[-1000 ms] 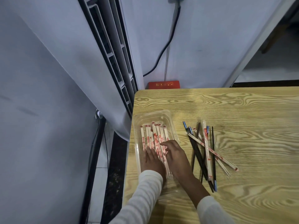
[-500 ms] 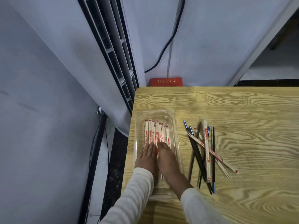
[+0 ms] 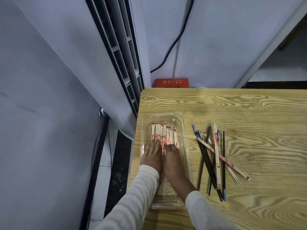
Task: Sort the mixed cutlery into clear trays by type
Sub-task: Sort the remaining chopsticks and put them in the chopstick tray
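- OK, on my feed both hands are down inside the clear tray (image 3: 185, 135), which sits lengthwise by the left edge of the desk (image 3: 249, 112).
- L hand (image 3: 151, 156): flat, palm down, fingers straight. The tips rest on the near ends of the paper-wrapped chopsticks (image 3: 163, 132). It grips nothing.
- R hand (image 3: 172, 159): just beside the L, touching it or nearly so. Also flat, fingers out over the same bundle, nothing pinched as far as I can see.
- The bundle: white sleeves w/ red print, lying side by side along the tray, far ends roughly level near the tray's far wall.
- Unsorted pile on the desk to the right of the tray, apart from it: black chopsticks (image 3: 203, 156), some w/ blue tips, crossed by a few loose wrapped sticks (image 3: 216, 153), one of them lying diagonally over the rest.
- Both arms are in white ribbed sleeves (image 3: 141, 193).
- Bkgd: red box (image 3: 172, 83) against the wall behind the desk's far edge, black cable (image 3: 171, 45) hanging down the wall above it, pale curtain (image 3: 49, 80) and a louvred panel (image 3: 119, 52) at left.
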